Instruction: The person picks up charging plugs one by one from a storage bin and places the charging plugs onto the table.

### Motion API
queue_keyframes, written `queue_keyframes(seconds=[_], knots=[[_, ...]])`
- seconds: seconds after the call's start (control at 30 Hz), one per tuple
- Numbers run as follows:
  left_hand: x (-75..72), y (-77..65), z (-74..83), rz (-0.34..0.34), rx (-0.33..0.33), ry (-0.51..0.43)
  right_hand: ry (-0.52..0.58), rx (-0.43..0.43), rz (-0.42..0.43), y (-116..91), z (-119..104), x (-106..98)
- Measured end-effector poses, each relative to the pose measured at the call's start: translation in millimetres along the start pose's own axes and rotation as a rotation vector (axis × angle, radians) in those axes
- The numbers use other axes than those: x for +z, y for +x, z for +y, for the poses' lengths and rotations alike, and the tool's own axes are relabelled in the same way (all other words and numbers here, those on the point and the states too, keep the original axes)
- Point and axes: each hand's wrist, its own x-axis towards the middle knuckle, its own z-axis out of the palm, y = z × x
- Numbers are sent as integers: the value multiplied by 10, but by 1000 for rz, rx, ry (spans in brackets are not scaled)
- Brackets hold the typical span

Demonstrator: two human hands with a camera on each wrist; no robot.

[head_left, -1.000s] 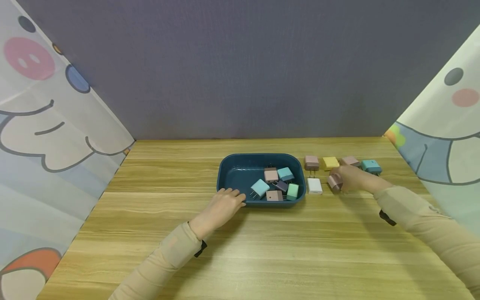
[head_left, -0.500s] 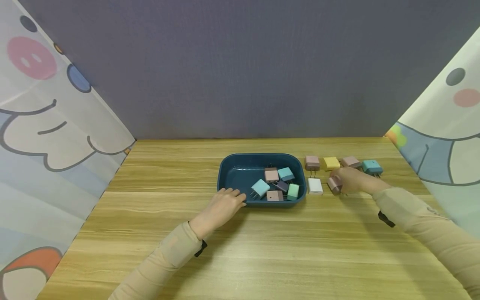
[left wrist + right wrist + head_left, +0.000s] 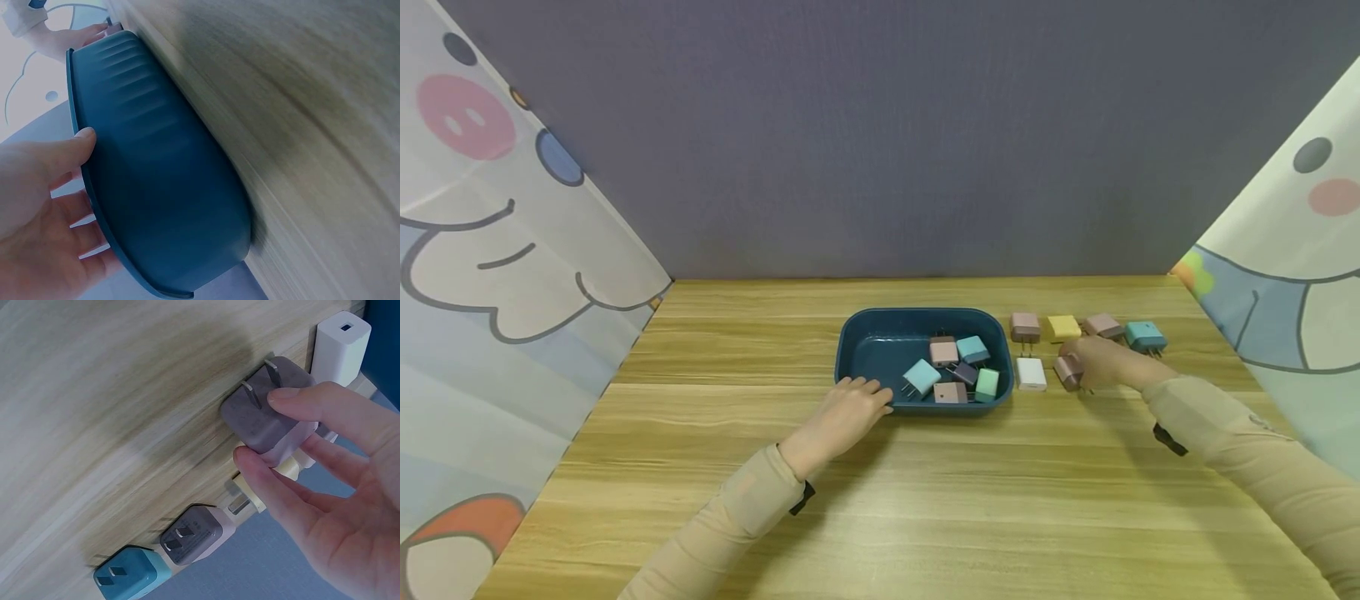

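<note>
We are pinching an angled, two-pronged mauve charger (image 3: 258,420) right of the upright, part-filled dark blue bin (image 3: 162,162), whose rim we are holding.

Head cam looks forward and down from up high, getting most of the counter (image 3: 925,508). Left wrist cam's tipped sideways, super close to the tub (image 3: 162,162). Right wrist cam's tight on a brown charger (image 3: 259,422); it and head cam both catch the white charger (image 3: 340,353).

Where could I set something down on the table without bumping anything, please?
The table is bare left of the bin and between the forearms. Inside the bin, the far-left corner is free. Right of the bin is crowded: the right hand holds a plug amid five others.
</note>
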Motion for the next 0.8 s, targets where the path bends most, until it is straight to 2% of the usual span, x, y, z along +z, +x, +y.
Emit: queue_keyframes(seconds=[0.37,0.8], knots=[[8,5,4,-15,-7,1,8,20,-17,16,-3,7],[32,3,-5,-11,-10,5,-3,6,-41,2,-23,-28]])
